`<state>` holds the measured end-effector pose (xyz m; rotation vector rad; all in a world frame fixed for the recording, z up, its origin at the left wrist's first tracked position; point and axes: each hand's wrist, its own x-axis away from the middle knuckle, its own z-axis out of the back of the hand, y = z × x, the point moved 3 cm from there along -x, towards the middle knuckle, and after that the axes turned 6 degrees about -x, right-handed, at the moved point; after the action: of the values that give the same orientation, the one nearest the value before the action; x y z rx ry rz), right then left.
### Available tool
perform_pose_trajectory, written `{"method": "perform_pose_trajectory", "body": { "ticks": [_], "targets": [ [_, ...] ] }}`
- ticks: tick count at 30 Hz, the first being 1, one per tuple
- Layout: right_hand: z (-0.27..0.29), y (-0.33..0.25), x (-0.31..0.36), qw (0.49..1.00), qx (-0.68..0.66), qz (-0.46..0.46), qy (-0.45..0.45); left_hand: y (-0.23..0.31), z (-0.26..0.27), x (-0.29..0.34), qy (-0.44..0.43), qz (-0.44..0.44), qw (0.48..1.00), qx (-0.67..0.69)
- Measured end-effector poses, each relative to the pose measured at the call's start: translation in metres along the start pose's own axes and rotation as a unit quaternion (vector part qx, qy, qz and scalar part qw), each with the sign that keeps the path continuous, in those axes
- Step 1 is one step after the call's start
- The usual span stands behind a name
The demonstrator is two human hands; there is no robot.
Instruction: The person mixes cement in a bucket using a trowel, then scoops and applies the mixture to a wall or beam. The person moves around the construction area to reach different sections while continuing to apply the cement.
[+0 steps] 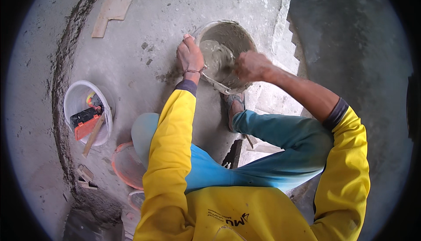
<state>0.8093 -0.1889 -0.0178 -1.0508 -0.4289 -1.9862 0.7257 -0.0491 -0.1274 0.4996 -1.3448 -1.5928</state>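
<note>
A mortar bucket (pixel 233 35) stands tilted in front of me, its rim crusted and its inner wall smeared grey. Wet grey mortar (pixel 214 55) lies inside. My left hand (pixel 190 55) grips the bucket's left rim, fingers closed. Over the right side of the opening is my right hand (pixel 252 66), closed like a fist and slightly blurred by motion. Whatever it holds is hidden behind the fingers and the mortar. My sandalled foot (pixel 235 108) is right beside the bucket's near side.
At left, a white bucket (pixel 105 95) holds a black-and-orange tool and a wooden stick (pixel 93 136). An orange-rimmed basin (pixel 125 170) sits near my knee. Flat boards (pixel 115 6) lie at the far left. Stepped concrete edges (pixel 294 50) drop off to the right.
</note>
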Motion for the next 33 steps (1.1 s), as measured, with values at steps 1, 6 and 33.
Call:
{"method": "perform_pose_trajectory", "body": {
  "ticks": [1, 6, 33],
  "targets": [
    [0.014, 0.006, 0.0, 0.998, -0.019, -0.06, 0.022, 0.001, 0.001, -0.001, -0.002, -0.005, 1.0, -0.017],
    [-0.018, 0.023, -0.037, 0.836, 0.515, 0.002, 0.188, 0.005, 0.002, -0.001, -0.02, -0.019, 0.999, -0.031],
    [-0.065, -0.002, 0.011, 0.884, 0.458, 0.043, 0.081, -0.001, -0.004, -0.007, -0.026, -0.055, 0.997, -0.044]
  ]
}}
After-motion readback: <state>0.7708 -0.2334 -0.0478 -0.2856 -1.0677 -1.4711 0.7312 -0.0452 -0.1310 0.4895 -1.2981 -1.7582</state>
